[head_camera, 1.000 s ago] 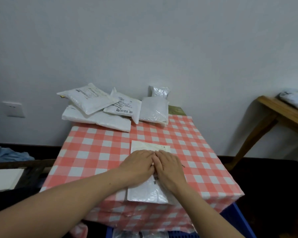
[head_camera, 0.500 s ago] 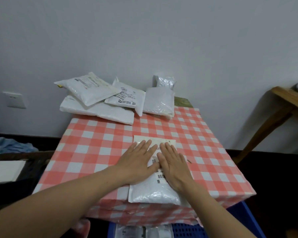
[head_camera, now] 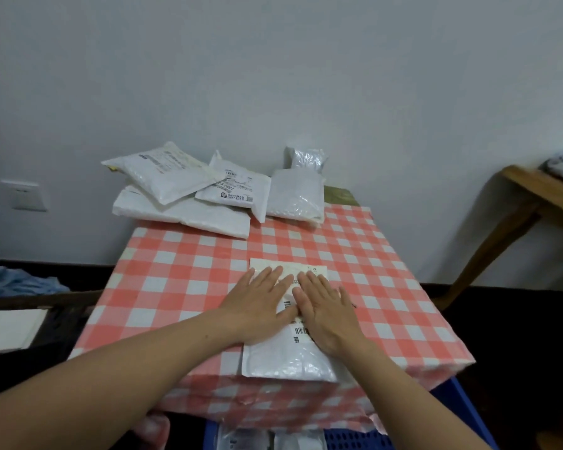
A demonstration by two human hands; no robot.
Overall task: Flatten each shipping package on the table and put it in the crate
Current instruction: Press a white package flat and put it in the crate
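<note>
A left hand [head_camera: 260,306] and a right hand [head_camera: 327,316] lie flat with straight fingers, side by side on a white bubble mailer [head_camera: 286,362] at the near edge of the checked table [head_camera: 176,287]. To flatten it well, the palms should likely press evenly outward toward its edges before it drops into the blue crate [head_camera: 348,441] below that edge.

One head-worn wide-angle camera looks forward and down over the table [head_camera: 182,280], close above its near edge.
</note>
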